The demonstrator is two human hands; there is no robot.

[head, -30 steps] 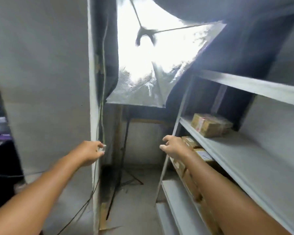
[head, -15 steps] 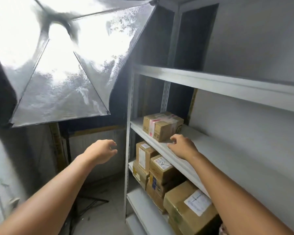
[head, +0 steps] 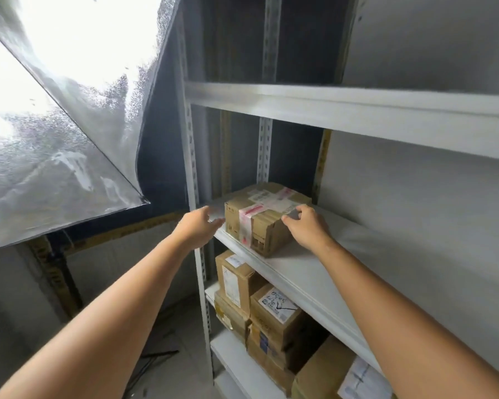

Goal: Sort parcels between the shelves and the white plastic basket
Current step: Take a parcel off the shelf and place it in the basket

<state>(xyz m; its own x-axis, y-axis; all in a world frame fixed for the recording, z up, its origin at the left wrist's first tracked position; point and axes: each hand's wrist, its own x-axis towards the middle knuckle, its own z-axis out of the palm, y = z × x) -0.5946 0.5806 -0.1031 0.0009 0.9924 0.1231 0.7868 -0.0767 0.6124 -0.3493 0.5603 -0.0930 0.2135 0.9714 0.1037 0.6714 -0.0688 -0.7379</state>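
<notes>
Parcel (head: 260, 217), sealed with red tape, at the left end of the middle shelf (head: 300, 272): right hand (head: 306, 228) curls over its right top edge, left hand (head: 198, 226) spread and empty just beside its left face, evidently for a two-sided lift.

Both bare forearms reach forward and upward, side by side. The left hand (head: 198, 226) is open, its fingers straight and pointing right, the tips blurred. The right hand (head: 306, 228) is further right, palm down, its fingers and thumb curled onto the right edge of a parcel (head: 260, 220).
</notes>
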